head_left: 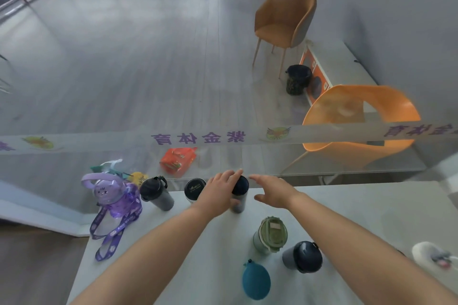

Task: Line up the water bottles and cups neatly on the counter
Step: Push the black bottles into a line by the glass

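My left hand grips a dark bottle with a black cap standing at the counter's far edge. My right hand hovers just right of that bottle, fingers spread, holding nothing. To the left along the far edge stand a black-lidded cup, a grey tumbler with a black lid and a purple cat-faced bottle with a strap. Nearer me stand a green-lidded cup and a second grey tumbler.
A teal balloon-shaped object lies on the white counter near me. A glass pane with a printed band rises behind the counter. Beyond it are an orange chair and an orange bag. A white object sits at right.
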Motion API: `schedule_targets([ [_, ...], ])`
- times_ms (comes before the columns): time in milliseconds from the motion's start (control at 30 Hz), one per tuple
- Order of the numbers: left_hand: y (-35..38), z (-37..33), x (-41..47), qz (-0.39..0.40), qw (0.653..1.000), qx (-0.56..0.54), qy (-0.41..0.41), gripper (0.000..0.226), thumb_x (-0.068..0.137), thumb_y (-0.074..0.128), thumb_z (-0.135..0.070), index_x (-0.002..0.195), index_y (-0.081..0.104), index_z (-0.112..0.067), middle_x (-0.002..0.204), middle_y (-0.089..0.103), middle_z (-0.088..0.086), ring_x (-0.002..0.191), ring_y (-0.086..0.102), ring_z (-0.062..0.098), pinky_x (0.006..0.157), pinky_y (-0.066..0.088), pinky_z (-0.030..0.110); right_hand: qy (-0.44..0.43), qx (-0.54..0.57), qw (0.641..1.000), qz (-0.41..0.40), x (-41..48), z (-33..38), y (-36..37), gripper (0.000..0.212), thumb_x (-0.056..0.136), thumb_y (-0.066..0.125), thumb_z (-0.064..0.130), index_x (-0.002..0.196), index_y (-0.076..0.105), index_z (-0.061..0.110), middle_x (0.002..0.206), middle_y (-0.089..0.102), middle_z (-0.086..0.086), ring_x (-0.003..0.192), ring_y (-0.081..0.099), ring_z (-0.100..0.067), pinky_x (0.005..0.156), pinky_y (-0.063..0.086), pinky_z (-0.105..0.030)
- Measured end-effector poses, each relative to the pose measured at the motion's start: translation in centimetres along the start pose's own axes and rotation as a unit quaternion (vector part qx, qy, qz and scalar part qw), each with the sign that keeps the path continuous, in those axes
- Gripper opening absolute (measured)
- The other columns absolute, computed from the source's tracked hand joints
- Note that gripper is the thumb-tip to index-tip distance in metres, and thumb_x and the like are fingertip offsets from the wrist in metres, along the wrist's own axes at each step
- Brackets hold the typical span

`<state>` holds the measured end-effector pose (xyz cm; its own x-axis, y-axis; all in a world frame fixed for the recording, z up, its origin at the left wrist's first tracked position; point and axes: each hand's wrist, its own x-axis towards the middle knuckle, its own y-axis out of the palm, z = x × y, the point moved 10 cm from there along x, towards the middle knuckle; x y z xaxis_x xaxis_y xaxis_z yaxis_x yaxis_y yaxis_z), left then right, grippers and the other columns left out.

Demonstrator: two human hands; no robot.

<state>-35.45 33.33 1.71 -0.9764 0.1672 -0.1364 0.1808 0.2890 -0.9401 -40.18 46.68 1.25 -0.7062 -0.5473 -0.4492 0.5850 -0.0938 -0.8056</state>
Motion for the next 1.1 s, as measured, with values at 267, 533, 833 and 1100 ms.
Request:
schedule_targets([
  [267, -0.1, 8.3, -2.8, 0.06, 0.99, 0.068, -0.113, 0.073, 0.085, 0.065, -0.043, 0.148, 0.029, -0.029, 0.153, 0.028, 0.004, 0.138, 0.024, 0.032, 0.11, 0.033, 0.048, -0.073, -0.03, 0.997, 0.011, 1.5, 4.7, 0.4, 0.084, 0.086, 0.074, 0.04, 0.153, 0.023, 0.04, 0.149, 0.046, 0.004, 0.126, 0.055, -0.024, 0.095, 0.054, -0.041],
  [533, 0.1, 9.5, -3.7, 0.042, 0.992, 0.018, -0.117, 0.058, 0.091, 0.062, -0.035, 0.144, 0.039, -0.028, 0.145, 0.038, 0.003, 0.125, 0.037, 0.031, 0.1, 0.044, 0.045, -0.061, -0.083, 0.995, -0.002, 2.6, 5.9, 1.5, 0.072, 0.089, 0.07, 0.028, 0.151, 0.034, 0.033, 0.141, 0.047, -0.004, 0.111, 0.061, -0.033, 0.086, 0.056, -0.042],
  [833, 0.2, 10.1, -3.4, 0.04, 0.993, 0.02, -0.114, 0.059, 0.09, 0.063, -0.035, 0.144, 0.039, -0.029, 0.144, 0.04, 0.002, 0.124, 0.038, 0.031, 0.098, 0.046, 0.044, -0.042, -0.072, 0.996, -0.02, 3.7, 6.0, 1.0, 0.07, 0.088, 0.072, 0.027, 0.148, 0.036, 0.031, 0.136, 0.049, -0.006, 0.107, 0.062, -0.035, 0.089, 0.057, -0.044],
  [1100, 0.6, 10.4, -3.3, 0.055, 0.992, 0.017, -0.116, 0.061, 0.09, 0.063, -0.035, 0.144, 0.037, -0.029, 0.145, 0.038, 0.003, 0.125, 0.036, 0.031, 0.097, 0.047, 0.046, -0.028, -0.066, 0.997, -0.016, 3.8, 5.8, 1.2, 0.07, 0.086, 0.073, 0.028, 0.147, 0.038, 0.032, 0.131, 0.051, -0.005, 0.105, 0.062, -0.033, 0.086, 0.056, -0.039],
])
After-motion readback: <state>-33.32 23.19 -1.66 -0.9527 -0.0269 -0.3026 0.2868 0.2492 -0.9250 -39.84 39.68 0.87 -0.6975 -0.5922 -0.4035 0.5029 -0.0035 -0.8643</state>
